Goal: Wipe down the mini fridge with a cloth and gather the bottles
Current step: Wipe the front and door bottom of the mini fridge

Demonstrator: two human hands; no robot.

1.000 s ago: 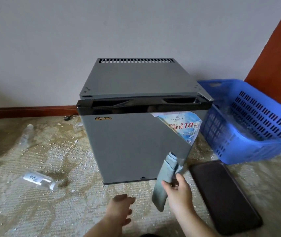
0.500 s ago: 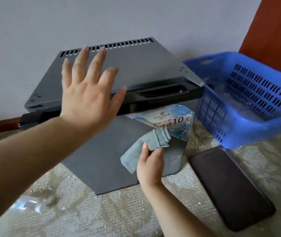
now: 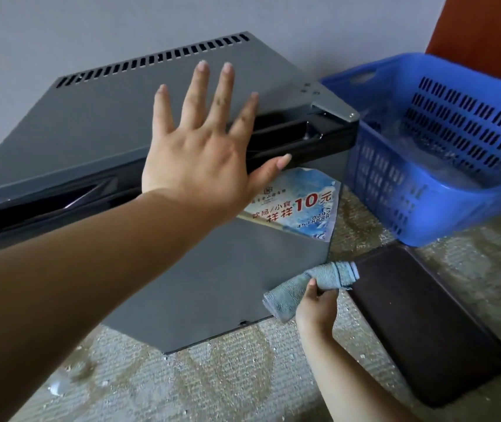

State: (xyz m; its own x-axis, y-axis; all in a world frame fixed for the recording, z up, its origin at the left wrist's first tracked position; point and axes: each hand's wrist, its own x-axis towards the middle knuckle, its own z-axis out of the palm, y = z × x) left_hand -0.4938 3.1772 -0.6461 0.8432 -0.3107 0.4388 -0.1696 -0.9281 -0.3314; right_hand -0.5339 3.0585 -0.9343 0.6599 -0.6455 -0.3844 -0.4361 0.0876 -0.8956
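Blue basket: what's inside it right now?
Inside the blue basket lies clear plastic, shiny and crumpled, possibly bottles; I cannot tell. Its near wall hides the rest.

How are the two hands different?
The left hand is spread open with straight fingers; the right hand is curled, pinching the cloth. The left hand is up at the top edge of the mini fridge; the right hand is low by its bottom corner. Both are bare and at the fridge.

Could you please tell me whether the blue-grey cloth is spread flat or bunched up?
Bunched: the blue-grey terry cloth lies in rolled folds, pinched by the right hand.
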